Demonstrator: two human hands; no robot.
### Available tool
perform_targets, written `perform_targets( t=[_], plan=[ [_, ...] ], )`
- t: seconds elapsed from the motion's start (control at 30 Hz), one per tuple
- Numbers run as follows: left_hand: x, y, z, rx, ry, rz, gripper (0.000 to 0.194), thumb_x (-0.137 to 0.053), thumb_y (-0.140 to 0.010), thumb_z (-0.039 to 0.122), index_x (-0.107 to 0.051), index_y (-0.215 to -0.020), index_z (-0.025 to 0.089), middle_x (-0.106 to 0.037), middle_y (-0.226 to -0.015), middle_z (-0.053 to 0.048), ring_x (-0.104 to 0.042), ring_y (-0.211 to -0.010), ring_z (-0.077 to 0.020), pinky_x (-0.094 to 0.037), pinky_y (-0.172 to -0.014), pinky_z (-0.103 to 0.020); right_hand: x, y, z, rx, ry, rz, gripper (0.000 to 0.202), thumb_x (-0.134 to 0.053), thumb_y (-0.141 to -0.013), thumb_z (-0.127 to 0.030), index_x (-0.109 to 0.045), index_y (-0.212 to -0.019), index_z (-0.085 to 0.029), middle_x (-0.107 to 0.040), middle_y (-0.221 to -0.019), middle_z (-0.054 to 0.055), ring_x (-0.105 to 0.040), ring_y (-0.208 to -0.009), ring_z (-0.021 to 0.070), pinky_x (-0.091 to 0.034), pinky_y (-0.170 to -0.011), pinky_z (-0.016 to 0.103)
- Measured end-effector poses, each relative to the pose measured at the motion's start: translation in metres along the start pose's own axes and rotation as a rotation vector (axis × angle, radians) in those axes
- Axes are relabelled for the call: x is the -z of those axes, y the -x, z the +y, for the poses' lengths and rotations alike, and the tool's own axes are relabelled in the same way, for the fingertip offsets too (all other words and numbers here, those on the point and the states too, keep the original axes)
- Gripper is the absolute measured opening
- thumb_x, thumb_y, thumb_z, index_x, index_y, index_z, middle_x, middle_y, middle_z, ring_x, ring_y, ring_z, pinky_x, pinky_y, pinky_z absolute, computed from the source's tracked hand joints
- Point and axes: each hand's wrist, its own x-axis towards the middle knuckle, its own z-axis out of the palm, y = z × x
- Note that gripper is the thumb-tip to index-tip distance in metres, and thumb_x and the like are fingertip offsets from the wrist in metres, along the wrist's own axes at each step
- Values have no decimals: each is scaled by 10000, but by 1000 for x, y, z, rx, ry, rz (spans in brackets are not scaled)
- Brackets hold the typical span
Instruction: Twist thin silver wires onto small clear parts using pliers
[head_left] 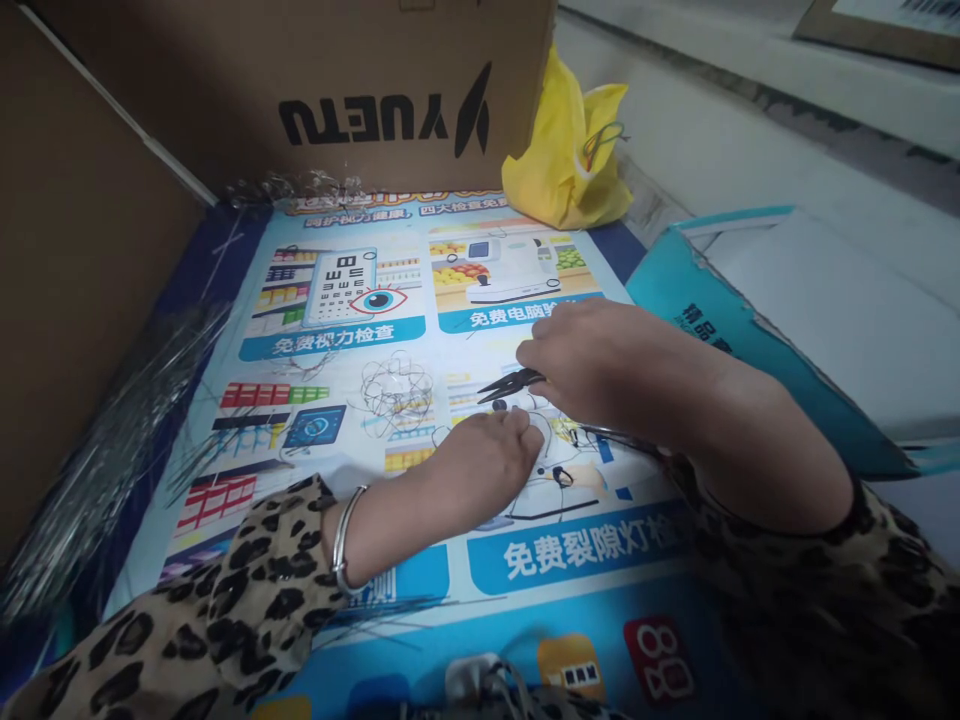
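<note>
My right hand (585, 365) grips a pair of needle-nose pliers (510, 384), whose dark jaws point left and stand slightly apart. Just below the jaws, my left hand (491, 460) is closed with its fingers pinched together. Fine wire loops (577, 436) show beside those fingers, and the left hand appears to hold this thin wire; the grip itself is hidden. Left of both hands, a round, flower-like tangle of thin wire (397, 392) lies on the printed poster sheet (352, 345).
A big bundle of loose wire strands (112, 450) lies at the left, beside a cardboard wall. Behind stands a cardboard box (247, 120) with upside-down lettering. A yellow bag (566, 160) sits at the back, and a torn teal box (720, 310) is at the right.
</note>
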Motion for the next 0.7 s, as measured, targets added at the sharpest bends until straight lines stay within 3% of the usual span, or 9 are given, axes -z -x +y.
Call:
perform_targets(
  t=[0.2,0.43,0.57,0.7],
  plan=[
    [12,9,9,-131,-191,242,120,-368,-868,112,-484,-847,134,-583,-791,-84,-541,-655,-197,-364,-544,-320,-5,-1,0,-13,-1,12,183,-461,-828,-270,-613,-775,-183,-613,-750,84,-533,-731,213,-305,-628,326],
    [31,31,7,-160,-166,389,120,-411,-878,157,-526,-848,141,-612,-767,-58,-524,-617,-162,-351,-531,-310,-7,-2,6,-45,9,35,169,-475,-805,-294,-593,-735,-195,-607,-732,74,-527,-707,213,-311,-619,320],
    [30,49,-1,-36,-5,501,115,-440,-863,126,-547,-891,159,-631,-794,-32,-553,-685,-147,-407,-578,-290,-4,-11,7,-124,-89,121,192,-486,-791,-345,-597,-748,-194,-614,-753,67,-529,-698,194,-311,-589,291],
    [27,61,-17,323,306,741,107,-494,-820,76,-537,-839,172,-617,-763,-11,-565,-733,-120,-458,-655,-240,-2,-25,-4,-197,-562,166,278,-423,-830,-410,-576,-731,-199,-580,-650,6,-491,-606,130,-316,-539,246]
  ],
)
